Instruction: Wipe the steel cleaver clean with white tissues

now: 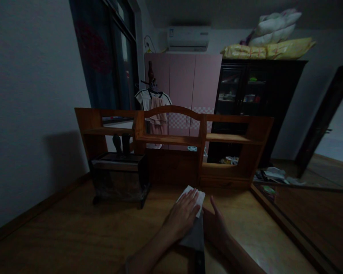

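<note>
A cleaver (194,238) lies in front of me with its wide grey blade pointing away. Its black handle (200,262) comes toward the bottom edge of the view. My left hand (183,211) presses a folded white tissue (200,200) onto the far part of the blade, fingers laid long over it. At the blade's right edge is my right hand (217,226), its thumb raised and apart from the fingers. Its fingertips are partly hidden by the blade, so I cannot tell whether they touch its underside.
A knife block (117,180) with two dark handles stands left on the wooden tabletop (74,232). Behind it runs a wooden shelf unit (171,140). The white wall (31,114) borders the left side, and a raised wooden edge (282,224) runs along the right.
</note>
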A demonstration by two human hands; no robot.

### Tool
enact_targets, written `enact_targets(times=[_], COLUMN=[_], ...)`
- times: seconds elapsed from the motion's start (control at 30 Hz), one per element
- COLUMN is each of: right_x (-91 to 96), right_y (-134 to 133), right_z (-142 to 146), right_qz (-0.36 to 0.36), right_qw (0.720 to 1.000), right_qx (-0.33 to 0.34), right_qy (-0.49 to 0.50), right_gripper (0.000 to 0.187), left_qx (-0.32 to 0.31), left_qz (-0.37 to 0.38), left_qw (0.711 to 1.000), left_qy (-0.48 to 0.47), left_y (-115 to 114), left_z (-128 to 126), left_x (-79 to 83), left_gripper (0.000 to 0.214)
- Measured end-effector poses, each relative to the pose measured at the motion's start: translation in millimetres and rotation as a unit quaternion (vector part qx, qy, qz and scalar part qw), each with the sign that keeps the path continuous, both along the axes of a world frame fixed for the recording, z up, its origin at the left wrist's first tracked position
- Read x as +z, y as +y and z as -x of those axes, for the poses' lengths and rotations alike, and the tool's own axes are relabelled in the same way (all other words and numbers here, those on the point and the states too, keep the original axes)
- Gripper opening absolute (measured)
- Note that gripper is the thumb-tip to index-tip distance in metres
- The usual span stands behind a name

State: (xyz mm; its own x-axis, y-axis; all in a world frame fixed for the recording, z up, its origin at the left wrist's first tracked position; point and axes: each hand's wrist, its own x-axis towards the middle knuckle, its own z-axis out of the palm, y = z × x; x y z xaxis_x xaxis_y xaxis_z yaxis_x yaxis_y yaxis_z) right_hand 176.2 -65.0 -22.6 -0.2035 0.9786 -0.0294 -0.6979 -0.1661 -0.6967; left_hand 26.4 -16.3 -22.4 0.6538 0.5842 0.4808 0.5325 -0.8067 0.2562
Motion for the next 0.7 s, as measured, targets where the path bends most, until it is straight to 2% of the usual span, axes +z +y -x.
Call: enact_targets(times=[0.13,0.2,0.27,0.33,0.4,0.47,0.53,0.6,0.7], right_x=[3.7,4.1,2.5,-0.8,-5.0,-8.5,-9.6,-7.6,0.5], right_y=[0.4,1.5,2.8,3.9,4.4,4.6,4.6,4.8,4.5], right_z=[0.1,-1.3,-3.6,-6.0,-7.8,-8.7,-9.5,-11.2,-17.4], right_qz=[0.030,0.032,0.032,0.035,0.036,0.035,0.039,0.044,0.028], right_qw=[0.995,0.992,0.991,0.991,0.994,0.995,0.994,0.993,0.995], right_qx=[0.083,0.102,0.108,0.098,0.062,0.023,0.014,0.022,0.013], right_qy=[0.055,0.071,0.076,0.080,0.084,0.092,0.100,0.104,0.098], right_gripper=[0.053,0.050,0.047,0.047,0.045,0.043,0.046,0.051,0.049], left_qx=[0.071,0.079,0.045,-0.022,-0.086,-0.117,-0.103,-0.055,0.028], left_qz=[0.023,0.027,0.024,0.024,0.029,0.035,0.036,0.033,0.051], left_qw=[0.997,0.996,0.999,0.999,0.995,0.991,0.993,0.998,0.997], left_qy=[-0.018,-0.021,-0.009,0.016,0.039,0.047,0.035,0.005,-0.048], left_y=[9.2,8.5,4.3,-1.9,-7.6,-10.4,-8.8,-2.6,10.4], left_z=[2.8,3.7,4.6,5.0,4.4,2.9,1.5,1.6,5.9], left_x=[-8.4,-8.0,-3.4,4.1,11.4,15.4,13.9,6.8,-7.2], left_gripper=[0.053,0.056,0.057,0.057,0.055,0.052,0.050,0.050,0.051])
